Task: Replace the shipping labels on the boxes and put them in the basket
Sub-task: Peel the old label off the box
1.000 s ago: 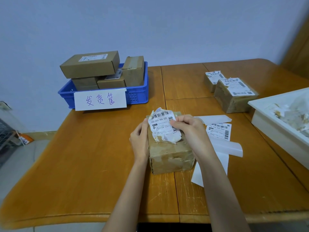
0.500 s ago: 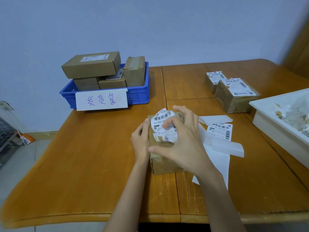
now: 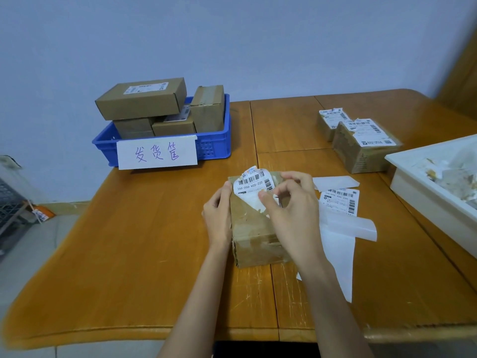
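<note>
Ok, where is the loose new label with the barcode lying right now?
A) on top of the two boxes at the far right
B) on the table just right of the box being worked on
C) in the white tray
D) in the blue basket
B: the new label lies flat on the table among white backing sheets, just right of the box that both hands are working on.

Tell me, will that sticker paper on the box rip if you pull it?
Probably. The old label looks thin, crumpled and already ragged at its edges, so it may tear. It bends limply where the right hand pinches it, so it is likely floppy.
</note>
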Motion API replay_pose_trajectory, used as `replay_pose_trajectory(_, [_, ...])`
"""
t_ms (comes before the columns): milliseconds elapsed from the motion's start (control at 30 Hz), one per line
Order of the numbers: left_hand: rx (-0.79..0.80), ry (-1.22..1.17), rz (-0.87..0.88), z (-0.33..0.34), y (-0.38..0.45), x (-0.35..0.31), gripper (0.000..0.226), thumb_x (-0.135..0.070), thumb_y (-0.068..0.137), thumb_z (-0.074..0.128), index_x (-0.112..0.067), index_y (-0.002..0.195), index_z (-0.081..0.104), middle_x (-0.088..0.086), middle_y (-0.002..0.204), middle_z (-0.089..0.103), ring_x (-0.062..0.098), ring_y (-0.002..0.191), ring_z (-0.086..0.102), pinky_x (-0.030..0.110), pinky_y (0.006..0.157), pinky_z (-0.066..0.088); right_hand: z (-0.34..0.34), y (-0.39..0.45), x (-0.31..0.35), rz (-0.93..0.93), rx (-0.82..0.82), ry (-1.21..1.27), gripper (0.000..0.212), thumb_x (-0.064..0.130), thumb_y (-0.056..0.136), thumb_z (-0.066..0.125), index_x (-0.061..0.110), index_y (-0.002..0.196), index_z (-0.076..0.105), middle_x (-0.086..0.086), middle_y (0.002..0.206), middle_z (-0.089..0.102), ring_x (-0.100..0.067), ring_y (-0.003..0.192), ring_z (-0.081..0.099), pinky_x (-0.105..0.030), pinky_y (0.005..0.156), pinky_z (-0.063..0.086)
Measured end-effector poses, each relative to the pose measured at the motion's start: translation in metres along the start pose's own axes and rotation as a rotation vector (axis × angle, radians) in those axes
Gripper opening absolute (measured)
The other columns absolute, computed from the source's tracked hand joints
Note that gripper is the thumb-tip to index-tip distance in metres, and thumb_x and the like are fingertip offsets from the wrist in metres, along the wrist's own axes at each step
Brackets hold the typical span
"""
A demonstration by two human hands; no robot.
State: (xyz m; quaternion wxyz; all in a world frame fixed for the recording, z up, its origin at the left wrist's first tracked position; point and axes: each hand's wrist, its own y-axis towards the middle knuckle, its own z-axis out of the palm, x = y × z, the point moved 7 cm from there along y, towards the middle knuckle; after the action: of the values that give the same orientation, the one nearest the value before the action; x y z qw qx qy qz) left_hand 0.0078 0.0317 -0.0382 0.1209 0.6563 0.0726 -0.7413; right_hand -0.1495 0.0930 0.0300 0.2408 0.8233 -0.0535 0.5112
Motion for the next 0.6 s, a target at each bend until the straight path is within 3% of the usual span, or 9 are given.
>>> replay_pose_trajectory(100, [0.004,0.007,0.006,0.000,0.001,0.001,0.043,-0.036,0.099,0.057,-0.032,0.058,0.070,-0.007,0.062,0.061,0.016,0.068,0.052,0.034,0.068,0.039,0.000,0.002,0.002,0.065,0.044,0.116,0.023,0.038,0.095,0.054,0.017,0.089,0.060,0.017,0.112,0.046,-0.005,0.112,0.047,-0.008,0.080,0.036])
replay_pose_trajectory(167, [0.006,0.011,0.012,0.000,0.000,0.000,0.046,-0.036,0.100,0.056,-0.031,0.055,0.067,-0.008,0.059,0.058,0.012,0.063,0.050,0.033,0.065,0.039,0.003,0.002,0.004,0.087,0.098,0.156,0.033,0.054,0.090,0.052,0.022,0.090,0.059,0.019,0.112,0.044,-0.001,0.115,0.042,-0.014,0.082,0.034])
replay_pose_trajectory(233, [0.004,0.013,0.012,0.000,-0.001,0.000,0.046,-0.036,0.100,0.056,-0.031,0.055,0.067,-0.009,0.058,0.059,0.010,0.061,0.050,0.032,0.063,0.039,0.008,0.000,0.010,-0.011,0.131,-0.074,0.040,0.062,0.077,0.063,0.023,0.087,0.059,0.019,0.117,0.041,0.000,0.118,0.033,-0.012,0.082,0.032])
replay_pose_trajectory(333, [-0.004,0.010,0.012,-0.001,-0.001,-0.001,0.044,-0.034,0.099,0.057,-0.033,0.058,0.071,-0.011,0.058,0.061,0.005,0.060,0.050,0.030,0.063,0.040,0.016,-0.001,0.010,-0.164,0.096,-0.352,0.029,0.045,0.075,0.074,0.020,0.084,0.063,0.013,0.130,0.045,-0.008,0.134,0.025,-0.013,0.094,0.024])
replay_pose_trajectory(500, [-0.006,-0.008,-0.007,-0.001,-0.001,-0.001,0.047,-0.034,0.099,0.058,-0.031,0.053,0.067,-0.010,0.056,0.058,0.010,0.060,0.049,0.029,0.059,0.039,0.011,0.002,0.003,-0.107,-0.006,-0.267,0.017,0.025,0.085,0.071,0.008,0.088,0.069,0.010,0.127,0.051,-0.011,0.133,0.031,0.005,0.083,0.018])
replay_pose_trajectory(600, [-0.005,-0.016,-0.007,-0.001,0.000,0.002,0.046,-0.038,0.098,0.058,-0.030,0.052,0.061,-0.007,0.058,0.053,0.019,0.064,0.046,0.033,0.062,0.037,0.005,0.004,-0.006,-0.020,-0.041,-0.193,0.021,0.025,0.088,0.068,0.005,0.095,0.067,0.007,0.124,0.050,-0.012,0.120,0.040,0.002,0.077,0.028])
